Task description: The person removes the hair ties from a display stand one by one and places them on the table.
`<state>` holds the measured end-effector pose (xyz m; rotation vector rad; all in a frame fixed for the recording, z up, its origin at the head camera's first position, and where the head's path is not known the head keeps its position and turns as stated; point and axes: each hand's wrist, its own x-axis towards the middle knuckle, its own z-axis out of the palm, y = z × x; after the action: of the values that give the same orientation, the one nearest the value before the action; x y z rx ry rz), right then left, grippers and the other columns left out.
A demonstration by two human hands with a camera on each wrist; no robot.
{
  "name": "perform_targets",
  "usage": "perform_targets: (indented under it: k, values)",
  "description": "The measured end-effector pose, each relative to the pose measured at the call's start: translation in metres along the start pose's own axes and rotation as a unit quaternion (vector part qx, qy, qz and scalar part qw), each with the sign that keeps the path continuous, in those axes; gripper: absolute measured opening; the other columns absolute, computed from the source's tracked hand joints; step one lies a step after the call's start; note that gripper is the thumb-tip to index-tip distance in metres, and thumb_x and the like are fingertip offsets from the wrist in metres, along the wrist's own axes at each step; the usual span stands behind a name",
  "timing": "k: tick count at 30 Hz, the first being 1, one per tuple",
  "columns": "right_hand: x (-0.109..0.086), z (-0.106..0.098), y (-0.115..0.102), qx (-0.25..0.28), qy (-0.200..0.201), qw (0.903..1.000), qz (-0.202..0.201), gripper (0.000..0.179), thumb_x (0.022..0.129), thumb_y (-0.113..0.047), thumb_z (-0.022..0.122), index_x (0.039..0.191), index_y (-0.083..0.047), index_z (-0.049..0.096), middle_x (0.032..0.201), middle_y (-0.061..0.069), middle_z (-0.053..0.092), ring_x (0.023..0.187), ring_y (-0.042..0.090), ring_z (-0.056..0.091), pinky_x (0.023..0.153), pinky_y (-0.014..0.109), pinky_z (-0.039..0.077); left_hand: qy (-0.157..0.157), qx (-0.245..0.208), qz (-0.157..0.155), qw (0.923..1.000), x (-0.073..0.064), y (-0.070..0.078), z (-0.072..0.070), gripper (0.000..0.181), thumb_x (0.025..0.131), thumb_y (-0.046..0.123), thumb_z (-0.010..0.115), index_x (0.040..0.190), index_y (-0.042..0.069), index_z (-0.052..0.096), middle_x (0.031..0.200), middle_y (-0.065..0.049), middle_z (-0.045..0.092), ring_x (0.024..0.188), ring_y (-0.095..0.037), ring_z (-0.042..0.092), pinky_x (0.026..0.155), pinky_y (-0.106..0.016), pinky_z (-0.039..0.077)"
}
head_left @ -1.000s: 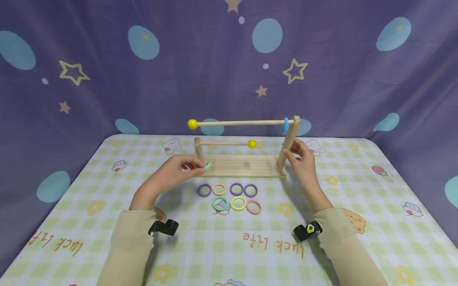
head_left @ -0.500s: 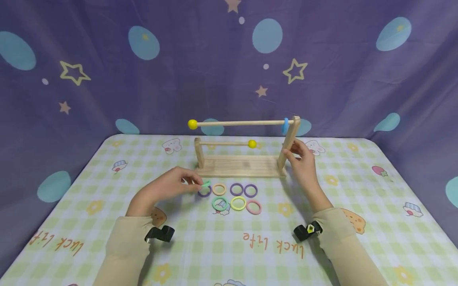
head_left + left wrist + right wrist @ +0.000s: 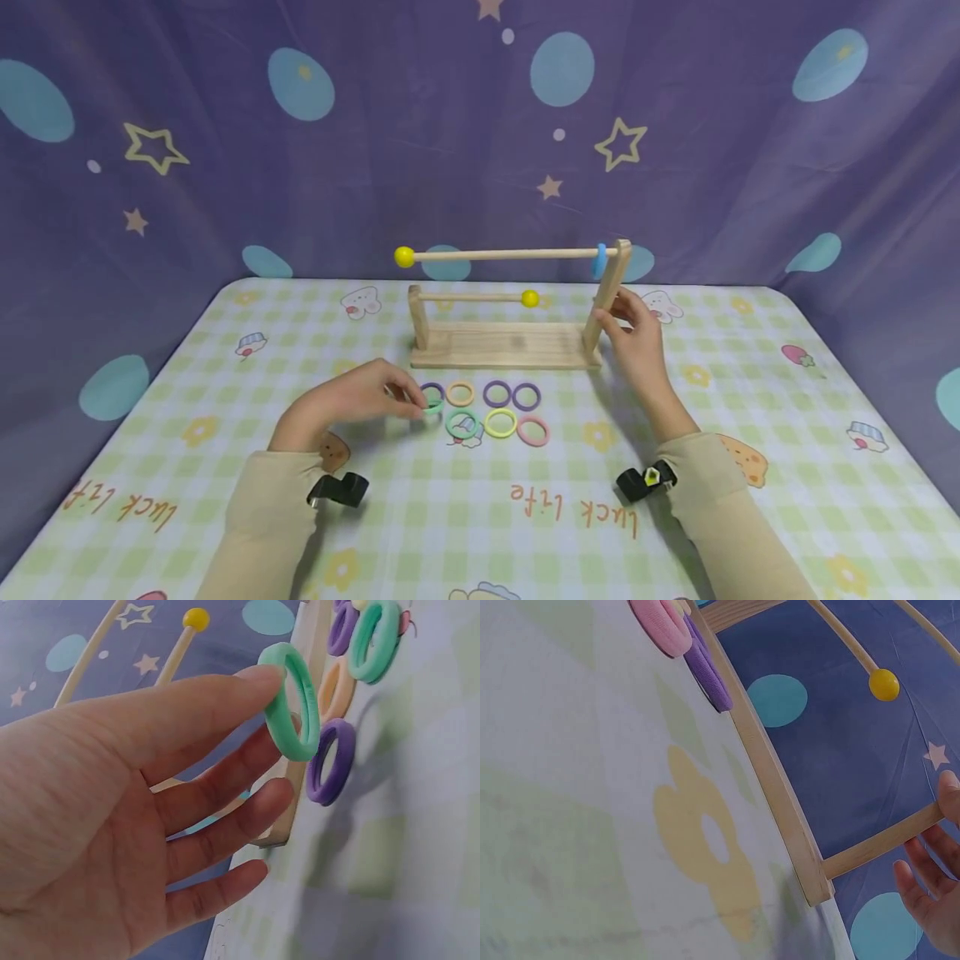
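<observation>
My left hand (image 3: 367, 393) pinches a mint-green hair tie (image 3: 279, 701) between thumb and index finger, its other fingers loosely extended. This hair tie is just above the table, beside a purple hair tie (image 3: 331, 762) that it partly covers in the head view. My right hand (image 3: 633, 333) grips the tall right upright (image 3: 609, 287) of a wooden rack (image 3: 502, 357). On the rack's upper rod a blue hair tie (image 3: 599, 262) hangs close to that upright. Yellow balls cap the free ends of both rods, and the lower rod (image 3: 472, 297) bears no hair tie.
In front of the rack lie an orange hair tie (image 3: 460, 393), a second green hair tie (image 3: 463, 423), a yellow hair tie (image 3: 500, 422), a pink hair tie (image 3: 534, 431) and more purple ones. A checked cloth (image 3: 420, 517) covers the table; a purple curtain (image 3: 450, 150) hangs behind.
My left hand has moved down and toward me, from the rack's left end to the row of hair ties, carrying the green one. The right hand keeps its grip on the upright.
</observation>
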<state>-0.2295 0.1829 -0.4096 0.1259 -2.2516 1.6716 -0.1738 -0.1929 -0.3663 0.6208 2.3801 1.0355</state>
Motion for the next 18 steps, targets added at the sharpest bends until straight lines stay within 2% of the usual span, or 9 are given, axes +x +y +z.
perform_targets:
  k: [3, 7, 11, 18]
  values:
    - [-0.0001, -0.0011, -0.0007, 0.001, 0.003, 1.0000, 0.001, 0.048, 0.094, -0.017, 0.067, 0.138, -0.001, 0.053, 0.125, 0.019, 0.064, 0.109, 0.023, 0.059, 0.086, 0.024, 0.049, -0.016, -0.004, 0.005, 0.9999, 0.0025, -0.0017, 0.0027, 0.011, 0.089, 0.015, 0.075, 0.096, 0.006, 0.077, 0.090, -0.001, 0.072, 0.080, -0.016, 0.063, 0.073, -0.032, 0.051]
    - [-0.0003, -0.0019, -0.0005, 0.001, 0.000, 1.0000, -0.001, 0.049, 0.094, -0.017, 0.067, 0.138, -0.001, 0.053, 0.125, 0.019, 0.064, 0.110, 0.024, 0.059, 0.085, 0.023, 0.048, -0.029, -0.010, -0.004, 0.9995, 0.0051, -0.0022, 0.0063, 0.010, 0.089, 0.014, 0.075, 0.095, 0.006, 0.077, 0.090, -0.001, 0.072, 0.077, -0.014, 0.061, 0.071, -0.032, 0.051]
    - [-0.0006, -0.0016, -0.0007, 0.000, -0.007, 1.0000, -0.004, 0.051, 0.094, -0.019, 0.067, 0.139, 0.000, 0.052, 0.125, 0.020, 0.063, 0.111, 0.027, 0.059, 0.085, 0.024, 0.048, -0.026, -0.010, -0.017, 0.9995, 0.0061, -0.0016, 0.0091, 0.008, 0.087, 0.013, 0.077, 0.092, 0.006, 0.078, 0.087, -0.001, 0.072, 0.074, -0.013, 0.060, 0.068, -0.031, 0.050]
    - [-0.0009, -0.0020, -0.0030, 0.000, -0.004, 1.0000, 0.002, 0.050, 0.093, -0.020, 0.068, 0.138, -0.002, 0.053, 0.125, 0.018, 0.064, 0.112, 0.027, 0.059, 0.088, 0.030, 0.048, -0.017, 0.006, -0.018, 0.9997, 0.0075, -0.0044, 0.0088, 0.006, 0.086, 0.010, 0.077, 0.090, 0.006, 0.078, 0.083, 0.001, 0.071, 0.072, -0.012, 0.059, 0.068, -0.029, 0.051]
